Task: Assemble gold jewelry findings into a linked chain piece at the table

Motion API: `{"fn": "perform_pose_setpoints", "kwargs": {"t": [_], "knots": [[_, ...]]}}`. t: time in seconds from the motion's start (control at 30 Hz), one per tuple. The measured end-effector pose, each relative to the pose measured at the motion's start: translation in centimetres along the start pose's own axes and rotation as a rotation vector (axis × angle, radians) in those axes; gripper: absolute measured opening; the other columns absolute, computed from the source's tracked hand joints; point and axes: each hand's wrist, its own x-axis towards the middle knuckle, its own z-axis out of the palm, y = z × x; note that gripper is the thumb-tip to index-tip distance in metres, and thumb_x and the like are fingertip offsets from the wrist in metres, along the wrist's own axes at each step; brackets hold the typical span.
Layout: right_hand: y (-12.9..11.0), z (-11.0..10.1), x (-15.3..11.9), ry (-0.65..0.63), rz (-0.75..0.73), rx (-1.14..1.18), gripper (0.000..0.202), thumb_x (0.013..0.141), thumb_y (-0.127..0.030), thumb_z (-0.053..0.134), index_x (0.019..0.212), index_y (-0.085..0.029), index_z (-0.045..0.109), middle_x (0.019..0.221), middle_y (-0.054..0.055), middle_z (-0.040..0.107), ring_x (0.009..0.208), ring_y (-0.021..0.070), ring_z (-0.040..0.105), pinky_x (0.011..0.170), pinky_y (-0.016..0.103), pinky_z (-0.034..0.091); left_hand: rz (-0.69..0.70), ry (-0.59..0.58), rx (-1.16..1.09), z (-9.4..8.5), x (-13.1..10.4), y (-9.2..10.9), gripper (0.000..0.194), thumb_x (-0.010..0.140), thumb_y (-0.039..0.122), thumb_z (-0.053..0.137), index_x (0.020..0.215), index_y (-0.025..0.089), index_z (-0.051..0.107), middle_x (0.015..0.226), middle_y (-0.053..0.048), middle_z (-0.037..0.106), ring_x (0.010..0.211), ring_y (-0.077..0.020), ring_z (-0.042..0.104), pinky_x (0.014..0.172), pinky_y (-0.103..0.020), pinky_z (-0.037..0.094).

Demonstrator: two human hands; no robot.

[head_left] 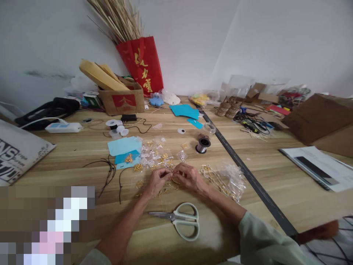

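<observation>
My left hand [160, 181] and my right hand [190, 177] meet fingertip to fingertip above the middle of the wooden table [132, 239]. Both are closed in a pinch. What they hold is too small to name; a thin gold-coloured curve shows just under the right fingers. Small bags of gold and silver beads [165, 158] lie just beyond the hands, with gold chain pieces [168, 189] beneath them. Scissors [176, 218] with pale green handles lie nearer to me, blades pointing left. To the right are gold chains [215, 180] beside clear plastic bags [234, 180].
A wire spool [203, 145] stands beyond my right hand. Blue sheets [125, 147] and black cords [108, 173] lie at the left. A dark strip [248, 175] crosses the table. Farther back are a cardboard box [124, 101], a red bag [146, 66] and a power strip [63, 127].
</observation>
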Motion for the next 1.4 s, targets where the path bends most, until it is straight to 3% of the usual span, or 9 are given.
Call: {"fn": "perform_pose_setpoints", "kwargs": {"t": [0.2,0.4,0.47,0.57,0.73,0.87,1.13,1.4], "knots": [[-0.3,-0.4,0.2,-0.058,0.01,-0.06,0.009,0.085,-0.017,0.055,0.09,-0.016,0.063,0.08,0.003,0.064,0.064,0.0107,0.056,0.058,0.021,0.043,-0.001,-0.023,0.028,0.0,-0.1,0.3,0.026,0.069,0.038,0.064,0.062,0.013,0.064,0.054,0.002,0.053,0.054,-0.0105,0.044,0.052,-0.021,0.034],[-0.2,-0.9,-0.5,-0.135,0.059,-0.236,0.009,0.082,-0.014,0.056,0.085,-0.019,0.064,0.076,0.002,0.063,0.064,0.0113,0.058,0.057,0.021,0.04,0.022,-0.022,0.046,0.0,0.0,-0.8,0.024,0.071,0.037,0.062,0.067,0.013,0.064,0.058,0.002,0.053,0.056,-0.0104,0.044,0.052,-0.021,0.033],[0.0,-1.3,-0.9,-0.165,0.078,-0.302,0.005,0.077,-0.019,0.064,0.082,-0.019,0.064,0.079,0.002,0.064,0.066,0.0133,0.059,0.057,0.022,0.039,0.022,-0.022,0.05,0.0,0.0,-1.0,0.024,0.071,0.036,0.062,0.067,0.013,0.063,0.057,0.002,0.052,0.055,-0.01,0.043,0.052,-0.02,0.033],[-0.1,-2.1,-1.0,-0.197,0.115,-0.328,0.015,0.07,-0.025,0.071,0.083,-0.021,0.066,0.087,0.003,0.066,0.07,0.0153,0.061,0.058,0.023,0.04,0.028,-0.025,0.055,0.0,0.0,-1.1,0.024,0.071,0.036,0.063,0.066,0.013,0.063,0.056,0.002,0.052,0.054,-0.0096,0.043,0.051,-0.02,0.034],[-0.8,-2.5,-0.1,-0.166,0.239,-0.126,0.014,0.076,-0.025,0.065,0.089,-0.018,0.064,0.081,0.002,0.066,0.065,0.0118,0.059,0.056,0.021,0.041,0.042,-0.037,0.065,0.0,0.0,-1.2,0.024,0.072,0.036,0.062,0.067,0.012,0.063,0.056,0.002,0.052,0.054,-0.0095,0.043,0.051,-0.02,0.034],[-0.6,-1.8,0.3,-0.19,0.254,0.037,0.012,0.08,-0.022,0.058,0.088,-0.015,0.064,0.072,0.001,0.064,0.062,0.01,0.057,0.056,0.018,0.041,0.057,-0.032,0.079,0.0,0.1,-1.5,0.025,0.072,0.037,0.061,0.069,0.012,0.064,0.057,0.002,0.052,0.054,-0.0097,0.044,0.051,-0.02,0.034],[-0.4,-0.7,0.5,-0.121,0.302,0.098,0.012,0.079,-0.019,0.056,0.083,-0.014,0.065,0.064,-0.001,0.059,0.056,0.0082,0.047,0.053,0.018,0.035,0.031,-0.01,0.099,0.0,0.0,-0.9,0.025,0.072,0.037,0.059,0.071,0.013,0.064,0.058,0.001,0.052,0.055,-0.0107,0.044,0.052,-0.021,0.035],[0.2,0.6,0.5,-0.028,0.284,0.168,0.01,0.08,-0.017,0.054,0.083,-0.014,0.063,0.069,-0.001,0.06,0.062,0.0088,0.052,0.057,0.017,0.038,0.056,0.073,0.175,-0.1,0.0,-0.8,0.024,0.074,0.038,0.058,0.071,0.014,0.063,0.062,0.001,0.056,0.059,-0.0125,0.049,0.056,-0.022,0.039]]}}
